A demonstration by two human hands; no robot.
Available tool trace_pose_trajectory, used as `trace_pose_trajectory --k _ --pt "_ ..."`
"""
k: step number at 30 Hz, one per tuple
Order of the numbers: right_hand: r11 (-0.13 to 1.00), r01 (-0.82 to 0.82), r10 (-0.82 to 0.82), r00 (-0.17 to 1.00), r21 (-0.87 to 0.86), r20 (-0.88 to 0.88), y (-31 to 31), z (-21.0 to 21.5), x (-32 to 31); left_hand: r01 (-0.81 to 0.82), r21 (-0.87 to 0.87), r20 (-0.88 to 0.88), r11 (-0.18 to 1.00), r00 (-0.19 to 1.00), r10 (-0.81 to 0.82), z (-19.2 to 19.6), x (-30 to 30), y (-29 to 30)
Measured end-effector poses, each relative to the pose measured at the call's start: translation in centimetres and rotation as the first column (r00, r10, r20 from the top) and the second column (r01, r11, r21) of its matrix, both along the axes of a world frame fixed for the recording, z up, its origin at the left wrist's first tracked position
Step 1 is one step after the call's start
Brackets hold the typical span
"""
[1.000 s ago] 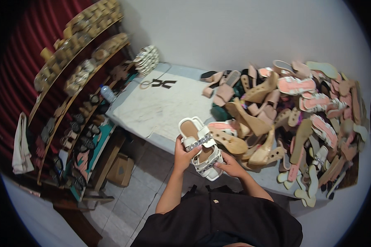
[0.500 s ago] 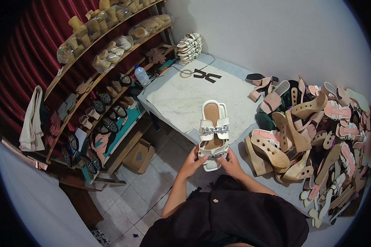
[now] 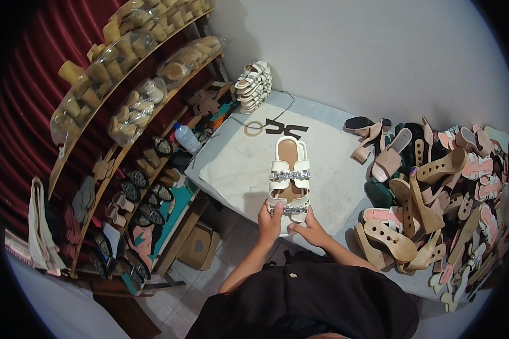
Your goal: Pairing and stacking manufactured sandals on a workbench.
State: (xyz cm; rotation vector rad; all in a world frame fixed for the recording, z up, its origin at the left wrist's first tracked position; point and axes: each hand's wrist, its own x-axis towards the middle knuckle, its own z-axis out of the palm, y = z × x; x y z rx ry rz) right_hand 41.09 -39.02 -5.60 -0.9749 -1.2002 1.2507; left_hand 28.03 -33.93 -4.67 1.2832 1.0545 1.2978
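Both hands grip the near end of a white sandal lying flat on the pale table: the left hand clasps its heel edge, the right hand pinches beside it. Judging by its two jewelled straps, this one looks finished (the pile of bare soles at three o'clock does not). At ten o'clock, shelves hold plastic bags of heels; a cardboard box sits at seven o'clock, contents unclear.
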Motion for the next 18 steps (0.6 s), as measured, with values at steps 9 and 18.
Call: trace_pose_trajectory --k 9,18 --pt "0.987 -0.09 0.118 0.967 -0.13 0.224 9.2 -0.8 0.4 0.168 -0.067 0.156 0.984 0.975 -0.156 0.8 -1.8 12.0" --pt "0.936 0.35 -0.345 0.902 0.028 0.258 21.5 -1.6 -2.8 0.622 -0.189 0.04 0.76 0.778 -0.627 -0.5 -5.1 25.7"
